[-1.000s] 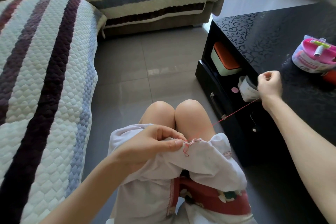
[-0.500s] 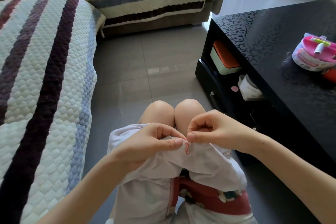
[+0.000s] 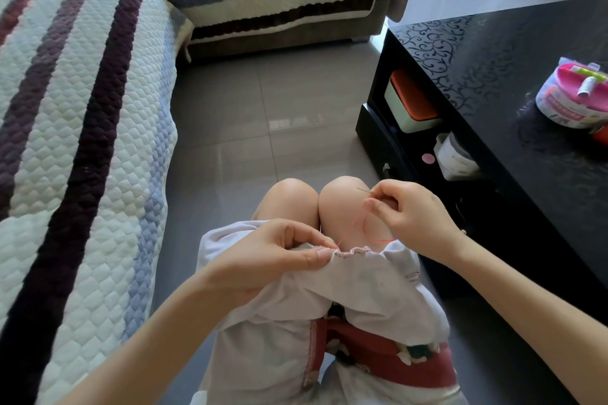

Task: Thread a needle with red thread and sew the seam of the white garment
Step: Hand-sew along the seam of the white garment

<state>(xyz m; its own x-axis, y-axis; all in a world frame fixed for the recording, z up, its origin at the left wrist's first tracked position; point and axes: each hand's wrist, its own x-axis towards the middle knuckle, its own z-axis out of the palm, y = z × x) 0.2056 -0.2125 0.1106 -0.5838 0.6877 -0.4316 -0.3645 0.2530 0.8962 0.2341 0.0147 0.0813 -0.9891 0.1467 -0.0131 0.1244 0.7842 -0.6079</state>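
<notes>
Currently, my left hand [image 3: 273, 260] pinches the frilled seam [image 3: 350, 251] of the white garment [image 3: 362, 289] between thumb and forefinger, on my lap just behind my knees. My right hand [image 3: 411, 217] pinches the needle [image 3: 363, 190] over my right knee. Red thread [image 3: 349, 227] runs from the seam up to my right hand and loops beneath it. A black table [image 3: 493, 76] on my right carries a pink sewing kit [image 3: 572, 99], and a striped quilted sofa [image 3: 82, 141] lies on my left.

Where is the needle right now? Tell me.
Head view, right of centre: the needle sticks up-left out of the right hand, over the right knee, above the white garment seam the left hand pinches.
</notes>
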